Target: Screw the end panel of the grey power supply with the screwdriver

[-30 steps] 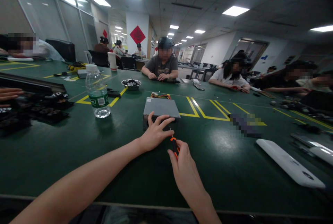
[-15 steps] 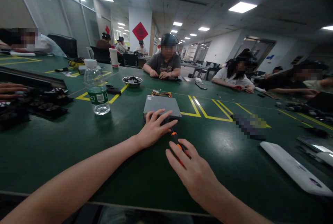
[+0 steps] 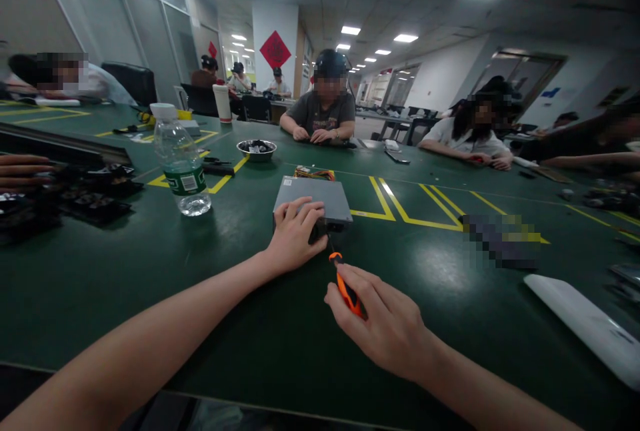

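A grey metal computer power supply (image 3: pixel 320 195) lies on the green table, its bundle of coloured wires (image 3: pixel 314 173) coming out at the far side. My left hand (image 3: pixel 296 234) grips its near left part, fingers over the top and thumb down by the near face. An orange and black screwdriver (image 3: pixel 349 294) is held in my right hand (image 3: pixel 387 317) between thumb and fingers. Its shaft points away from me at the near face of the power supply. Whether the tip touches a screw is too small to tell.
To the left stands a plastic water bottle (image 3: pixel 181 164), with dark parts (image 3: pixel 95 197) beyond. Farther back are a metal bowl (image 3: pixel 257 149) of small items and a white cup (image 3: pixel 223 104). A white panel (image 3: pixel 580 324) lies at right. A co-worker (image 3: pixel 323 111) sits opposite.
My left hand's fingers have drawn closer together and shifted left on the power supply. My right hand has shifted slightly right and closed more on the screwdriver handle. The view has shifted a little.
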Available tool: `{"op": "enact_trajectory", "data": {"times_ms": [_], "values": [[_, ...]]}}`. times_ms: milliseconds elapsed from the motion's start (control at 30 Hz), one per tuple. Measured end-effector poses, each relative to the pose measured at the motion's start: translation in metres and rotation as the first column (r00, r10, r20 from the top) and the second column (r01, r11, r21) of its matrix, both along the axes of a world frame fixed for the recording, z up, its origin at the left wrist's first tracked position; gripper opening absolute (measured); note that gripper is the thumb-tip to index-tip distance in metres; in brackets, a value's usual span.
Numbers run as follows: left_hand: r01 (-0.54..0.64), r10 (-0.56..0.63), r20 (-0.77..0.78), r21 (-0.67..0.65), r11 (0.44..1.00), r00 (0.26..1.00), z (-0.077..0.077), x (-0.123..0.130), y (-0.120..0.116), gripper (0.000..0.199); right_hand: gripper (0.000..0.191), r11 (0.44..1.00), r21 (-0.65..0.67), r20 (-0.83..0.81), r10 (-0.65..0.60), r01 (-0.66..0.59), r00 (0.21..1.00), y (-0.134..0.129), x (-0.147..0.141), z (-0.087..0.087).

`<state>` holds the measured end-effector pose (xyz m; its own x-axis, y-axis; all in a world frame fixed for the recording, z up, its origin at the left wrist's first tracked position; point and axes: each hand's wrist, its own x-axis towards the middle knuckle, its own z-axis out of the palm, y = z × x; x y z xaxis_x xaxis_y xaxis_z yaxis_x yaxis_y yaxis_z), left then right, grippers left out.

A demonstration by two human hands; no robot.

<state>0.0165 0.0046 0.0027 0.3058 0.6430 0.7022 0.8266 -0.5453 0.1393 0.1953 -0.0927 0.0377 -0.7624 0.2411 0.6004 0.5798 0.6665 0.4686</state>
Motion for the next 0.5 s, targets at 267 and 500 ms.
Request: {"op": "enact_trajectory", "data": {"times_ms": [267,500], "values": [[-0.057,0.056,0.012,0.028,0.998,0.998,0.002,0.006,0.001,0.043,0.02,0.995,-0.052,-0.084,0.075,-0.08,0.994,0.009,0.001,-0.013],[-0.12,0.12,0.009,0.054,0.991,0.993,-0.001,0.014,-0.001,0.046,0.02,0.993,-0.068,-0.119,0.088,-0.096,0.989,0.009,-0.006,-0.016]]}}
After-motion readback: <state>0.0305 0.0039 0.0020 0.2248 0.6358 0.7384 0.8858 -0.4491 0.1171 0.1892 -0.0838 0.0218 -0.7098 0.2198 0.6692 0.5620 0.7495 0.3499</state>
